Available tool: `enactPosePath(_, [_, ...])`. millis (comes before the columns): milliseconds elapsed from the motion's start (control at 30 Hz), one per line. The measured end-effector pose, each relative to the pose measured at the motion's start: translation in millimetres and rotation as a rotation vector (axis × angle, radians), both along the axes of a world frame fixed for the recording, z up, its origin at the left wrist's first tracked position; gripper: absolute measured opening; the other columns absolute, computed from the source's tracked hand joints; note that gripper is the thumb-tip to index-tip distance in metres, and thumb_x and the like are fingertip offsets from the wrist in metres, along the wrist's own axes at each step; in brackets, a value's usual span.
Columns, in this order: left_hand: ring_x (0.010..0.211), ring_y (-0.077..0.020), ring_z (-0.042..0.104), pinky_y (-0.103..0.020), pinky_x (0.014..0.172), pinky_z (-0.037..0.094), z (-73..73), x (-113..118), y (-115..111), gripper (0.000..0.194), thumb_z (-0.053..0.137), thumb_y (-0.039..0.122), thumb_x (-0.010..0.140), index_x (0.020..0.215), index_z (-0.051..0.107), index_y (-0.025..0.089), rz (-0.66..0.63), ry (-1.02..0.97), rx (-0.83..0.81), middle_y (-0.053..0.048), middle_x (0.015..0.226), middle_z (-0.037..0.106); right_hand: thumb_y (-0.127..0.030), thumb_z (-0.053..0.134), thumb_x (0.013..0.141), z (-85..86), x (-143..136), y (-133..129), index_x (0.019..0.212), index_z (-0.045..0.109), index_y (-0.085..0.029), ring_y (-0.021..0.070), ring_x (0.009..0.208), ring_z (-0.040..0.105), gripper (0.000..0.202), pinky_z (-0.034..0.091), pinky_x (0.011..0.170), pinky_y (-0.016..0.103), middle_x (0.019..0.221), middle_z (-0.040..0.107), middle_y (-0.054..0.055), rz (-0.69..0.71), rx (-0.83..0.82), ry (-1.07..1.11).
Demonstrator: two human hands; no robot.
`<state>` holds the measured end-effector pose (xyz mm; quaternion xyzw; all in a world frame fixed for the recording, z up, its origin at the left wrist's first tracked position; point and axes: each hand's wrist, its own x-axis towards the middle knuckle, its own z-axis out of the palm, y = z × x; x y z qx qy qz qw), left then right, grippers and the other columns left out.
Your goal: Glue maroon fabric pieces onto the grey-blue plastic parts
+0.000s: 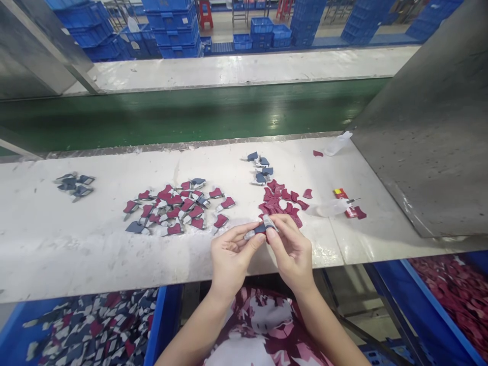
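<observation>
Nearest, below the bench (pixel 183 262) and well left of the red pile (pixel 271 206), a blue bin (pixel 162 312) holds navy, grey and red parts; another bin (pixel 423 300), off to the pile's right, holds red pieces. Just on the near side of the pile, both hands grasp one part (pixel 260 229): the left hand (pixel 231 256) pinches one end between thumb and fingers, the right hand (pixel 293 254) the other end. The part is navy and grey, a little red showing underneath. The step in hand looks like pressing a red piece onto it; the next move seems to call for edges lined up and firm, even thumb pressure. How well the piece sits is hidden by the fingers.

Left of the pile lies a cluster (pixel 175 200), mostly red faces up. Right of the pile, a nozzled bottle (pixel 331 208) lies on its side. Just beyond the pile are a few navy parts (pixel 263 171); farther right, a second bottle (pixel 338 144). Farthest beyond it run a green belt (pixel 229 114) and stacked crates (pixel 173 35).
</observation>
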<state>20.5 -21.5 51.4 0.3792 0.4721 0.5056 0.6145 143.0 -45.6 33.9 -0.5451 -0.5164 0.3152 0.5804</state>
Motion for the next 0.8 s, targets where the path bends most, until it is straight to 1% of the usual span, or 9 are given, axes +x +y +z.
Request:
enactPosePath(67, [0.086, -0.0239, 0.079, -0.03, 0.081, 0.065, 0.2, -1, 0, 0.023, 0.087, 0.023, 0.07, 0.091, 0.081, 0.017, -0.002, 0.003, 0.004, -0.009, 0.094, 0.082, -0.029, 0.056, 0.097, -1.1, 0, -1, 0.113, 0.071, -0.025, 0.0194, 0.096, 0.062, 0.022, 0.055, 0.076, 0.032, 0.105, 0.062, 0.007, 0.005, 0.01, -0.005])
enactPosePath(167, [0.085, -0.0225, 0.079, -0.028, 0.081, 0.065, 1.6, -1, -1, 0.022, 0.086, 0.021, 0.07, 0.091, 0.081, 0.018, -0.008, -0.008, 0.008, -0.008, 0.094, 0.082, -0.027, 0.057, 0.097, -1.1, -1, -1, 0.112, 0.071, -0.025, 0.0187, 0.096, 0.062, 0.021, 0.054, 0.075, 0.03, 0.104, 0.062, 0.006, -0.006, 0.019, 0.001])
enactPosePath(367, [0.082, -0.0234, 0.079, -0.029, 0.078, 0.066, 2.6, 1, -3, 0.024, 0.086, 0.023, 0.069, 0.092, 0.081, 0.016, -0.007, -0.003, -0.013, -0.009, 0.091, 0.082, -0.031, 0.059, 0.095, -1.6, -4, 0, 0.104, 0.073, -0.024, 0.0187, 0.093, 0.063, 0.018, 0.056, 0.078, 0.032, 0.099, 0.062, 0.006, -0.081, 0.009, 0.073])
enactPosePath(467, [0.083, -0.0244, 0.079, -0.031, 0.08, 0.066, 2.7, 1, -2, 0.025, 0.087, 0.025, 0.068, 0.091, 0.081, 0.016, -0.002, -0.001, -0.013, -0.009, 0.092, 0.082, -0.03, 0.059, 0.096, -3.3, -5, 0, 0.107, 0.073, -0.025, 0.0185, 0.094, 0.063, 0.019, 0.056, 0.077, 0.031, 0.1, 0.063, 0.006, -0.061, 0.02, 0.049])
enactPosePath(600, [0.085, -0.025, 0.079, -0.032, 0.08, 0.066, 2.6, -1, -2, 0.025, 0.087, 0.026, 0.068, 0.09, 0.081, 0.017, 0.004, 0.015, -0.012, -0.01, 0.093, 0.081, -0.028, 0.059, 0.096, -6.8, -6, 1, 0.11, 0.073, -0.025, 0.0187, 0.093, 0.063, 0.02, 0.054, 0.074, 0.03, 0.1, 0.063, 0.006, -0.072, 0.044, 0.025])
enactPosePath(667, [0.084, -0.0248, 0.079, -0.032, 0.081, 0.066, 1.8, -1, -2, 0.024, 0.087, 0.025, 0.068, 0.09, 0.082, 0.017, 0.014, 0.013, -0.008, -0.01, 0.093, 0.081, -0.029, 0.058, 0.097, -8.8, -3, 1, 0.112, 0.073, -0.025, 0.0187, 0.094, 0.063, 0.022, 0.054, 0.073, 0.03, 0.102, 0.063, 0.007, -0.051, 0.032, 0.017])
enactPosePath(800, [0.082, -0.0232, 0.079, -0.03, 0.079, 0.066, 0.0, -2, -1, 0.023, 0.086, 0.023, 0.069, 0.091, 0.082, 0.017, 0.032, 0.017, -0.008, -0.009, 0.092, 0.082, -0.035, 0.063, 0.094, -12.8, 5, 2, 0.121, 0.071, -0.028, 0.02, 0.097, 0.063, 0.029, 0.054, 0.072, 0.03, 0.107, 0.064, 0.007, 0.062, 0.028, 0.011])
